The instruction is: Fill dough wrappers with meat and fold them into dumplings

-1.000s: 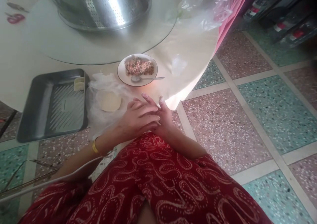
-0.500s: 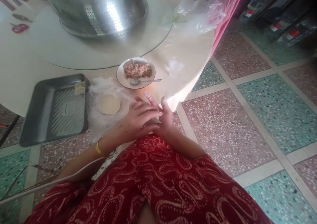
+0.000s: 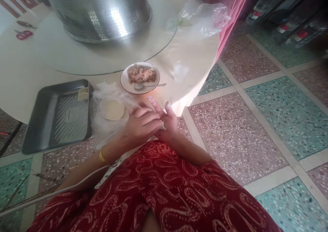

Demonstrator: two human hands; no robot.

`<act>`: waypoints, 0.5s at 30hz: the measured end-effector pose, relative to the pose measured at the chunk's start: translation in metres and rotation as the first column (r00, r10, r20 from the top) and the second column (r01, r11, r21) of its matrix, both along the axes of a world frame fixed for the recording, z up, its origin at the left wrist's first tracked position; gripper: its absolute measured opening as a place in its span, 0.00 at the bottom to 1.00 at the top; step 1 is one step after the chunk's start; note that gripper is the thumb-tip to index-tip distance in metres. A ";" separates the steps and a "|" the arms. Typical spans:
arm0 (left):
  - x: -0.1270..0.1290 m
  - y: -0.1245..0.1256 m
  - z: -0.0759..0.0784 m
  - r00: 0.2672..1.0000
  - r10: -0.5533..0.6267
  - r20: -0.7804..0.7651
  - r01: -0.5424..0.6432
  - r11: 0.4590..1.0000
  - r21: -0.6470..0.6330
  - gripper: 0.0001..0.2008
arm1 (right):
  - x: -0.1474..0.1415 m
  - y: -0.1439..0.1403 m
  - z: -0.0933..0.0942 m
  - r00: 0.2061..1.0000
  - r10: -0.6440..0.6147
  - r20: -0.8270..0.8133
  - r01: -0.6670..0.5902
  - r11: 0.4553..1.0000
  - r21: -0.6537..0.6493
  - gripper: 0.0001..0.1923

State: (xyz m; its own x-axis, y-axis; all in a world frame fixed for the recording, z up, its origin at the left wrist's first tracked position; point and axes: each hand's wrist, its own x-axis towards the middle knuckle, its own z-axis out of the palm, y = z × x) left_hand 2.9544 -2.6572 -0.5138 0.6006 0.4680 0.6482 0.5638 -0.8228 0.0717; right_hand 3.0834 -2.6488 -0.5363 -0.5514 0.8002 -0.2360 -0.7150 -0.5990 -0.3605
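My left hand (image 3: 142,125) is curled over my right hand (image 3: 169,120), its fingers bent together. A pale dough edge of a dumpling (image 3: 163,125) peeks out between the two; the rest of it is hidden by my left fingers. My right hand cradles it from the other side, with two floury fingertips sticking up. Left of my hands lies a stack of round dough wrappers (image 3: 114,109) on a crumpled plastic bag (image 3: 99,131). Just beyond them is a plate (image 3: 123,80) of minced filling (image 3: 142,74), a metal spoon (image 3: 139,86) resting in it.
A dark ribbed baking tray (image 3: 38,122) holds a few folded dumplings (image 3: 83,93) in its far right corner. A large perforated steel pot (image 3: 102,16) stands on the glass turntable (image 3: 89,59). Red-handled scissors (image 3: 24,35) and a clear plastic bag (image 3: 205,16) lie farther off.
My left hand has shifted slightly left and its fingers have drawn in, more bent over the dough. My right hand has hardly moved. The view has tilted a little.
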 end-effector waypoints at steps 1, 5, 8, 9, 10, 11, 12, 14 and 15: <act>0.000 0.000 0.001 1.000 0.000 -0.005 0.000 1.000 0.011 0.09 | 0.001 0.000 0.000 1.000 0.001 -0.011 -0.001 1.000 -0.007 0.32; -0.003 0.000 0.001 1.000 0.001 -0.018 -0.001 1.000 0.006 0.05 | 0.003 0.000 -0.001 0.998 0.009 -0.055 -0.009 1.000 -0.005 0.31; -0.005 0.002 0.001 1.000 -0.017 -0.027 0.016 1.000 -0.015 0.06 | 0.002 0.000 -0.001 0.999 0.008 -0.040 -0.008 1.000 0.012 0.30; -0.005 0.003 0.002 0.999 -0.040 -0.031 0.039 0.999 -0.027 0.06 | 0.002 0.000 -0.002 0.999 0.001 -0.036 -0.001 1.000 0.016 0.29; -0.005 0.004 0.003 0.997 -0.060 -0.040 0.058 0.997 -0.044 0.06 | 0.002 0.000 -0.002 0.999 -0.004 -0.034 0.005 1.000 0.018 0.29; -0.005 0.004 0.003 0.996 -0.076 -0.048 0.073 0.995 -0.060 0.07 | 0.001 0.000 -0.003 0.999 -0.006 -0.032 0.006 1.000 0.017 0.29; -0.004 0.005 0.004 0.994 -0.089 -0.058 0.085 0.994 -0.073 0.07 | 0.001 0.000 -0.004 1.000 -0.007 -0.030 0.008 1.000 0.012 0.29; -0.002 0.005 0.005 0.992 -0.097 -0.077 0.089 0.991 -0.100 0.08 | 0.000 -0.001 -0.005 1.000 -0.008 -0.026 0.008 1.000 0.004 0.29; 0.000 0.005 0.005 0.991 -0.101 -0.085 0.091 0.989 -0.117 0.09 | 0.000 -0.001 -0.006 1.000 -0.007 -0.026 0.007 1.000 0.004 0.29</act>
State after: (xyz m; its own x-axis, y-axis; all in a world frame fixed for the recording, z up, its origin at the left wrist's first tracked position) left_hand 2.9541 -2.6519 -0.5087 0.6998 0.4725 0.5357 0.4911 -0.8629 0.1196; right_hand 3.0832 -2.6498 -0.5421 -0.5519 0.8048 -0.2186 -0.7282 -0.5928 -0.3440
